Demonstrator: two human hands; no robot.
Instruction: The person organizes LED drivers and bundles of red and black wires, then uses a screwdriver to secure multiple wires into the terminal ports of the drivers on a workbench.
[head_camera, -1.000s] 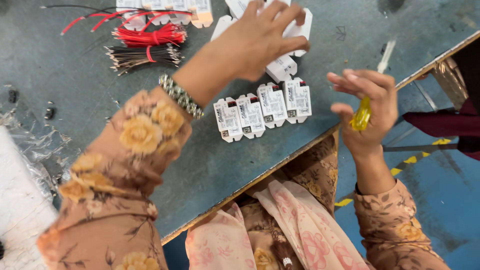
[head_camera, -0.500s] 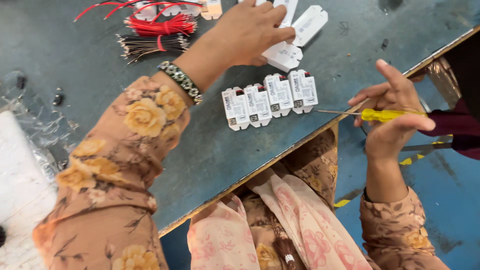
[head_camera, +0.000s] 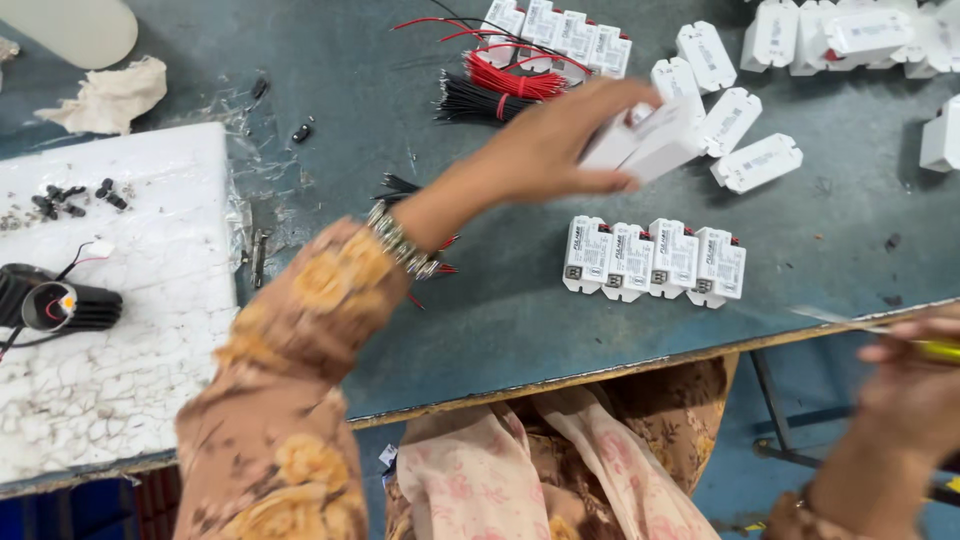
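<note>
My left hand (head_camera: 545, 150) is raised over the grey table (head_camera: 400, 330) and holds a white plastic module (head_camera: 650, 140), blurred by motion. Below it, several white modules (head_camera: 655, 260) lie side by side in a row near the table's front edge. My right hand (head_camera: 915, 385) sits at the lower right, off the table's edge, gripping a yellow-handled screwdriver (head_camera: 935, 350) whose thin shaft points left. Loose white modules (head_camera: 755, 162) lie just right of my left hand.
Bundles of red wires (head_camera: 515, 80) and black wires (head_camera: 480, 102) lie at the back, by more white modules (head_camera: 565, 30). A white foam slab (head_camera: 110, 330) on the left carries a black lamp part (head_camera: 55, 300) and small screws. A crumpled cloth (head_camera: 105, 95) lies far left.
The view has swung left, showing the foam slab. My left hand has lifted a white module off the pile. My right hand with the screwdriver has dropped lower and to the right.
</note>
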